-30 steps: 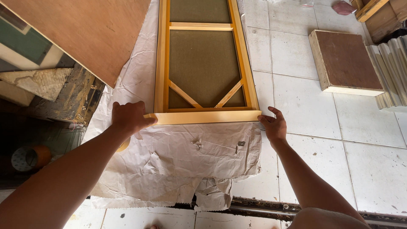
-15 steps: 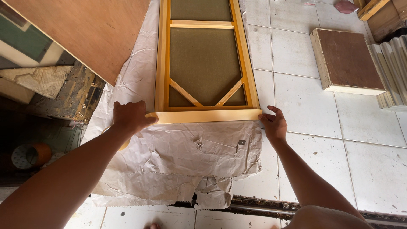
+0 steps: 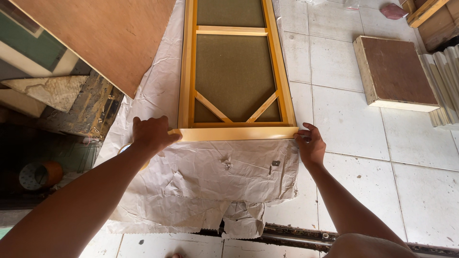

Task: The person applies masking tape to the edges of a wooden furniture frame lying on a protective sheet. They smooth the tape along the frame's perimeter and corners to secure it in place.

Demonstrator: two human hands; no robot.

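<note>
A long yellow wooden frame (image 3: 236, 134) with olive mesh panels and two diagonal braces lies flat on crumpled white paper (image 3: 210, 177). My left hand (image 3: 150, 134) grips the near left corner of the frame's bottom rail. At the near right corner, my right hand (image 3: 310, 145) holds the rail's end with the fingers curled around it. The frame runs away from me towards the top of the view.
A large brown plywood sheet (image 3: 103, 36) leans at the upper left over stacked scraps. A square brown-topped box (image 3: 394, 74) sits on the white tiled floor at the right. A tape roll (image 3: 38, 174) lies at the far left. A metal door track (image 3: 311, 236) crosses the bottom.
</note>
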